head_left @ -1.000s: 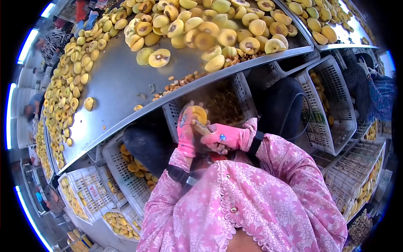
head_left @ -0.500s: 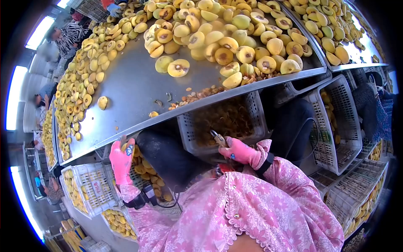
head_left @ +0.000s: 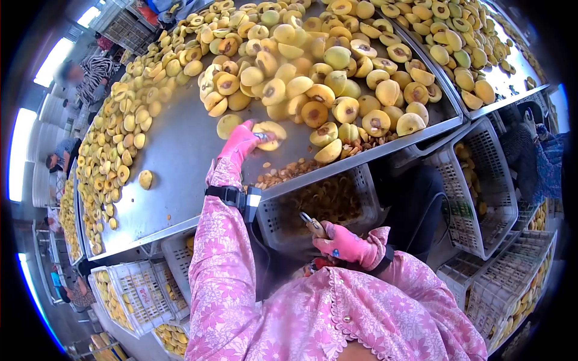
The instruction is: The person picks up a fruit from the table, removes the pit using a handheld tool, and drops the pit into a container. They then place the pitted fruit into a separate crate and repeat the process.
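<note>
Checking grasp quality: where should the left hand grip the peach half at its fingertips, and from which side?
Across its round rim, from above on the near side: the peach half lies flat, cut face up, with bare table before it and the pile behind.

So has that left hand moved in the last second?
Yes. The left hand has gone from below the edge of the steel table up onto its top, reaching a peach half.

Yellow peach half [head_left: 272,133] lying on steel table [head_left: 174,162]; pitting knife [head_left: 312,223] tilted upward.
</note>
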`<state>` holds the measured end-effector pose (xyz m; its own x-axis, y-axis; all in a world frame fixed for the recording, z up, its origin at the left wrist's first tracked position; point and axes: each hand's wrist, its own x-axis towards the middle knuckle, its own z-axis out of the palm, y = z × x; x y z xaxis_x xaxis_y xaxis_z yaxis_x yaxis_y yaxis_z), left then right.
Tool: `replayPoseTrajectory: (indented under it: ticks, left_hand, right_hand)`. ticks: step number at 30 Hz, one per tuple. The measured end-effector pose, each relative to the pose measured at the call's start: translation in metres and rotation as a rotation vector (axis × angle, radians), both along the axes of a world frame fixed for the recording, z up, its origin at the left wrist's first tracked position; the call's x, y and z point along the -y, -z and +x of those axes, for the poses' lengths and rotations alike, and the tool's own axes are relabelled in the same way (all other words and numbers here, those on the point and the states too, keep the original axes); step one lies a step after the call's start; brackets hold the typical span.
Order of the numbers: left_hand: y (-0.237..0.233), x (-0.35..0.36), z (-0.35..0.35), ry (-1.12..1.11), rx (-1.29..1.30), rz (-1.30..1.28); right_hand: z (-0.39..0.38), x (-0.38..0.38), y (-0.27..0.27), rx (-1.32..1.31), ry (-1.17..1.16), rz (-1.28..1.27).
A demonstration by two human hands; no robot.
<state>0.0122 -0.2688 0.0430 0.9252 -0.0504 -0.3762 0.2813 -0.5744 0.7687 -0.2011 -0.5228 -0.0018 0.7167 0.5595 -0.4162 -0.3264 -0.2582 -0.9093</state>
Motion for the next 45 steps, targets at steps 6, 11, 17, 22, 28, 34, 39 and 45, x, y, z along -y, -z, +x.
replayPoseTrajectory:
  ticks: [6, 11, 17, 22, 28, 34, 39, 45]
  left_hand:
    - [-0.019, 0.023, -0.060, -0.202, -0.099, -0.456]
    - [-0.030, 0.039, -0.121, -0.359, -0.030, -0.973]
    - [-0.038, 0.060, -0.171, -0.437, -0.017, -1.068]
    - [-0.047, 0.070, -0.191, -0.461, 0.054, -1.082]
    - [-0.040, 0.076, -0.200, -0.516, 0.129, -1.104]
    - [-0.040, 0.092, -0.202, -0.590, 0.192, -0.966]
    - [-0.019, 0.095, -0.201, -0.606, 0.265, -0.870]
    - [-0.021, 0.095, -0.200, -0.588, 0.184, -0.876]
  right_hand:
    - [0.016, 0.003, -0.037, 0.058, 0.114, 0.088]
    - [0.020, 0.002, -0.070, 0.227, 0.170, 0.022]
    - [0.014, -0.008, -0.080, 0.557, 0.197, -0.065]
    - [0.005, -0.010, -0.083, 0.547, 0.184, -0.156]
    - [-0.004, -0.017, -0.081, 0.594, 0.211, -0.190]
    - [-0.007, -0.022, -0.070, 0.595, 0.223, -0.237]
    - [-0.006, -0.020, -0.043, 0.635, 0.162, -0.186]
    - [-0.001, -0.016, -0.068, 0.380, 0.096, -0.242]
